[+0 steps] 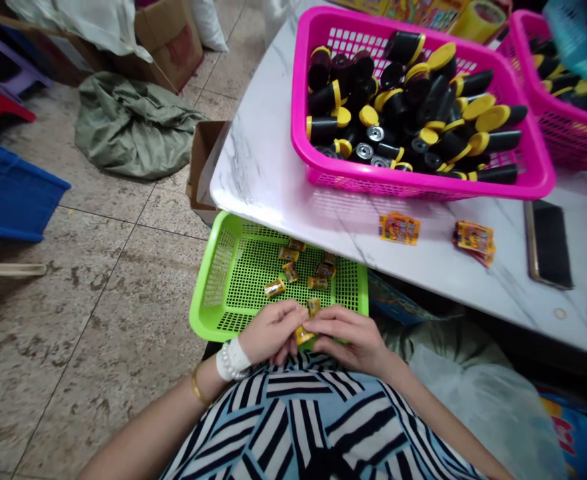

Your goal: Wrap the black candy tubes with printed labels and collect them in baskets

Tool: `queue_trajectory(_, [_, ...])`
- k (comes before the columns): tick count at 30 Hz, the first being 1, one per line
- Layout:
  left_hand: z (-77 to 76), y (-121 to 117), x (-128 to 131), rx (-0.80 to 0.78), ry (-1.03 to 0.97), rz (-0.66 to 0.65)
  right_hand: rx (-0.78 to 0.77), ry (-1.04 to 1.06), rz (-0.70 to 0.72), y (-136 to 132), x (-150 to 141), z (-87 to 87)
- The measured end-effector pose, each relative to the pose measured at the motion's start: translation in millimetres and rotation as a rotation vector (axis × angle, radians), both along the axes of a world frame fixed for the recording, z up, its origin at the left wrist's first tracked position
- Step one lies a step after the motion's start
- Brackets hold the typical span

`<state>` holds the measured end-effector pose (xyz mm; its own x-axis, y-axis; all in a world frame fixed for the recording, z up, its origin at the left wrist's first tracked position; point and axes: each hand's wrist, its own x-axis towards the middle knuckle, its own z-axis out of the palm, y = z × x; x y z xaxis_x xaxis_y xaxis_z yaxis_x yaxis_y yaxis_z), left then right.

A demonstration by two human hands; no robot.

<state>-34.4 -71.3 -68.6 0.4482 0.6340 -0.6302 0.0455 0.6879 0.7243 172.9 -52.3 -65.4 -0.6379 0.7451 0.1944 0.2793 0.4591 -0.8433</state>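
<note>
my left hand (272,331) and right hand (346,340) are closed together over a small yellow-labelled cylinder (303,336), held between my fingers just above the near edge of a green plastic basket (213,293). its long axis lies slanted across me, running from near left up toward far right. my fingers cover most of it, so i can't make out its ends or which way its top points. a second yellow piece (314,307) shows just beyond my right fingers, and i can't tell whether it's separate or part of what i'm gripping.

more small labelled cylinders (289,272) lie scattered on their sides in the basket, pointing different ways. to the far right, a pink plastic basket (423,180) sits on a white marble table (253,153), heaped with black cylinders with yellow caps (398,113). two bunches of printed yellow labels (474,238) lie on the table near a phone (548,243).
</note>
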Motion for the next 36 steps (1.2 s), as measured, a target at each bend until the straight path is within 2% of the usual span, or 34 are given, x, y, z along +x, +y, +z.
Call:
queue_trajectory(2, [9.3,1,-16,0.199,0.187,-0.118,0.116,-0.089,-0.014,7,16,16.6])
queue_trajectory(3, [11.7,3,-26,0.318,0.315,-0.146,0.174,-0.129,-0.084,12,24,24.8])
queue_trajectory(5, [10.3,9,-45,0.523,0.643,-0.170,0.278,-0.169,-0.317,26,41,37.7])
queue_trajectory(8, [-2.0,19,-63,0.636,1.115,-0.267,0.429,-0.205,-0.687,52,61,45.6])
queue_trajectory(10, [-9.9,23,-65,0.668,1.241,-0.313,0.532,-0.258,-0.812,69,68,45.9])
queue_trajectory(13, [-13.3,27,-54,0.730,1.139,-0.286,0.572,-0.332,-0.860,90,70,44.9])
queue_trajectory(16, [-6.1,30,-33,0.738,0.830,-0.254,0.480,-0.394,-0.828,108,65,42.9])
queue_trajectory(20, [16.5,36,-2,0.689,0.439,-0.225,0.359,-0.387,-0.780,119,57,40.7])
queue_trajectory(23, [36.3,47,18,0.610,0.272,-0.101,0.390,-0.283,-0.811,117,54,39.2])
queue_trajectory(27, [55.6,75,38,0.468,0.168,0.094,0.485,-0.176,-0.897,114,54,35.5])
queue_trajectory(30, [63.6,101,51,0.513,0.168,0.150,0.502,-0.193,-0.890,114,50,36.4])
queue_trajectory(33, [66.9,118,62,0.565,0.149,0.203,0.450,-0.038,-0.882,106,38,41.8])
queue_trajectory(36, [66.1,122,65,0.532,0.058,0.265,0.360,0.139,-0.845,86,20,46.4])
